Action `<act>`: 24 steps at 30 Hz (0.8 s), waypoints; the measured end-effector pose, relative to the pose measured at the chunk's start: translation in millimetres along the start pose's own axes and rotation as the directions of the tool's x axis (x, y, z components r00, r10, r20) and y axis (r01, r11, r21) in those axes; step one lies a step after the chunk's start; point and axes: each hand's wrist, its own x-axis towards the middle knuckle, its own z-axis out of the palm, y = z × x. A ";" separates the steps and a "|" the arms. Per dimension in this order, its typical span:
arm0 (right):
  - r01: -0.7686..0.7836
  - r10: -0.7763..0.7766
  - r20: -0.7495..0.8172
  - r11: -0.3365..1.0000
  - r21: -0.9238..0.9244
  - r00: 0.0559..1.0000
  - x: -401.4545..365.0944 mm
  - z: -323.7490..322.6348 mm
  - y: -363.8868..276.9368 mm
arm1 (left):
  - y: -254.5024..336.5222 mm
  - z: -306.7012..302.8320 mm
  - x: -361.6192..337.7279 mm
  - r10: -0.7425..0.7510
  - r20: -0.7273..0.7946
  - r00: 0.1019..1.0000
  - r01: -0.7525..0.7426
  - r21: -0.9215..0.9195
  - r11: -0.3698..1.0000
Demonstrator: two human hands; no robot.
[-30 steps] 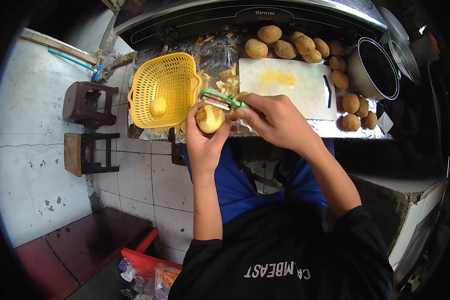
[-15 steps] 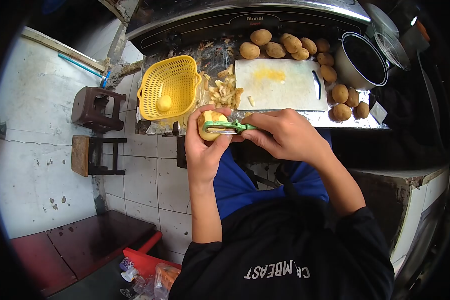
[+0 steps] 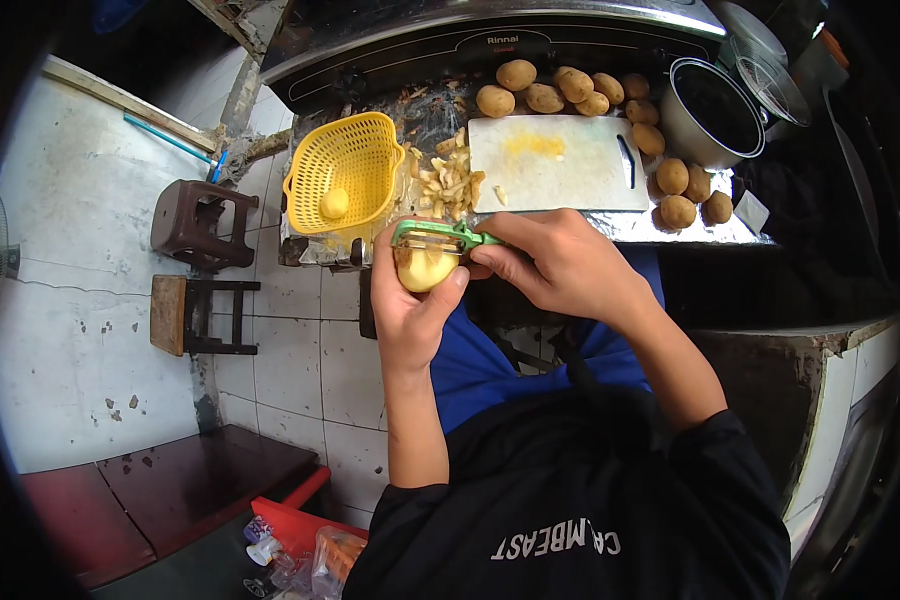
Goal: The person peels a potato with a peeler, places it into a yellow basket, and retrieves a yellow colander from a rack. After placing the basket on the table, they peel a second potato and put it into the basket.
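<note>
My left hand (image 3: 406,318) is closed round a mostly peeled potato (image 3: 426,271), with some brown skin on its upper side. My right hand (image 3: 560,262) grips the handle of a green peeler (image 3: 438,235), whose blade lies across the far side of the potato. Just beyond my hands is a heap of peelings (image 3: 448,185). Beside it, on the left, a yellow basket (image 3: 342,150) holds one peeled potato (image 3: 334,203). A white cutting board (image 3: 560,190) with a yellow stain lies to the right of the peelings.
Several unpeeled potatoes (image 3: 573,84) lie behind and right of the board. A metal pot (image 3: 677,125) stands at the right, near a small white packet (image 3: 751,213). A black stove front (image 3: 410,62) is behind. Two stools (image 3: 182,222) are on the left.
The peeler has moved from across the potato's middle to its far edge. More pale, peeled surface of the potato now faces up. The view has shifted slightly.
</note>
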 end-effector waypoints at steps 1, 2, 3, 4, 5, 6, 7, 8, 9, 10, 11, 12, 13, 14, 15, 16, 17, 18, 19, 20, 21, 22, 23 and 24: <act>-0.003 0.003 0.000 1.000 0.000 1.000 0.8 2.2 0.9 | 1.1 2.2 -0.8 0.000 0.018 1.000 0.000 -0.009 1.000; 0.035 -0.034 -0.055 0.999 0.001 0.998 2.2 5.0 3.5 | 1.8 4.4 -1.3 -0.002 0.020 1.000 0.003 -0.010 1.000; 0.073 -0.072 -0.111 0.997 0.000 0.991 3.7 6.6 5.4 | 2.4 6.4 -1.6 0.003 0.018 1.000 -0.003 -0.013 1.000; 0.069 -0.068 -0.112 0.998 0.000 0.991 4.7 6.8 6.0 | 2.2 7.2 -1.7 0.007 0.014 1.000 -0.007 -0.016 1.000; 0.076 -0.076 -0.110 0.997 -0.009 0.991 5.5 7.1 6.1 | 1.0 5.8 -1.8 0.003 0.013 1.000 -0.003 -0.016 1.000; 0.084 -0.086 -0.109 0.996 -0.018 0.990 6.4 6.9 6.2 | -0.5 3.0 -1.0 0.017 0.016 1.000 -0.017 -0.009 1.000; 0.083 -0.085 -0.109 0.996 -0.018 0.990 7.2 5.4 5.7 | -1.2 0.8 0.5 0.031 0.021 0.999 -0.031 -0.002 1.000; 0.052 -0.053 -0.058 0.998 -0.025 0.997 7.3 3.6 4.5 | -0.7 -0.7 1.0 0.027 0.021 0.999 -0.027 -0.001 1.000; 0.020 -0.021 -0.006 0.999 -0.033 1.000 7.4 1.9 3.3 | 0.2 -2.1 1.6 0.028 0.048 0.998 -0.028 -0.002 1.000; 0.018 -0.018 -0.008 0.999 -0.032 1.000 9.1 -0.2 3.4 | 0.2 -2.7 2.9 0.030 0.077 0.997 -0.030 -0.003 1.000; 0.038 -0.038 -0.001 0.998 -0.057 0.999 10.8 -1.7 3.7 | -1.3 -3.5 2.6 0.024 0.078 0.997 -0.024 -0.002 1.000; 0.058 -0.058 0.007 0.995 -0.080 0.998 11.1 -1.9 3.4 | -3.2 -4.7 1.4 0.023 0.085 0.996 -0.023 -0.008 1.000; 0.055 -0.054 0.005 0.995 -0.078 0.999 10.8 -2.4 3.1 | -4.7 -5.1 1.6 0.026 0.094 0.995 -0.024 -0.016 1.000; 0.061 -0.062 -0.002 0.995 -0.078 0.998 10.4 -2.7 2.8 | -4.3 -4.4 1.6 0.023 0.096 0.995 -0.022 -0.015 1.000; 0.070 -0.071 -0.010 0.994 -0.080 0.997 10.5 -3.2 2.5 | -3.2 -3.1 2.1 0.013 0.086 0.996 -0.010 -0.038 0.999; 0.067 -0.068 -0.011 0.995 -0.079 0.998 10.3 -3.3 1.5 | -2.4 -1.5 1.8 0.001 0.075 0.997 0.004 -0.061 0.998; 0.062 -0.066 -0.035 0.992 -0.105 0.997 10.3 -3.0 0.2 | -2.4 0.9 1.5 -0.001 0.075 0.997 0.005 -0.061 0.998; 0.058 -0.066 -0.060 0.990 -0.132 0.996 10.3 -3.1 -0.6 | -2.9 4.0 2.1 -0.015 0.081 0.997 0.021 -0.080 0.997; 0.056 -0.065 -0.063 0.990 -0.132 0.996 10.5 -3.2 0.8 | -3.3 6.0 3.0 -0.029 0.088 0.996 0.038 -0.100 0.994; 0.080 -0.091 -0.076 0.988 -0.134 0.993 12.2 -3.2 4.5 | -4.4 5.8 5.0 -0.028 0.090 0.996 0.037 -0.099 0.994; 0.104 -0.117 -0.088 0.986 -0.134 0.989 13.7 -2.1 8.3 | -6.5 3.7 7.1 -0.025 0.097 0.995 0.035 -0.100 0.994; 0.104 -0.117 -0.090 0.986 -0.133 0.989 15.0 1.0 11.9 | -9.3 0.8 9.6 -0.023 0.105 0.994 0.033 -0.101 0.994; 0.091 -0.106 -0.125 0.989 -0.114 0.987 17.8 5.5 16.4 | -15.6 -6.9 13.6 -0.019 0.107 0.994 0.030 -0.099 0.995; 0.079 -0.094 -0.158 0.992 -0.096 0.983 20.8 10.2 21.7 | -25.4 -18.0 17.4 -0.050 0.151 0.987 0.070 -0.131 0.989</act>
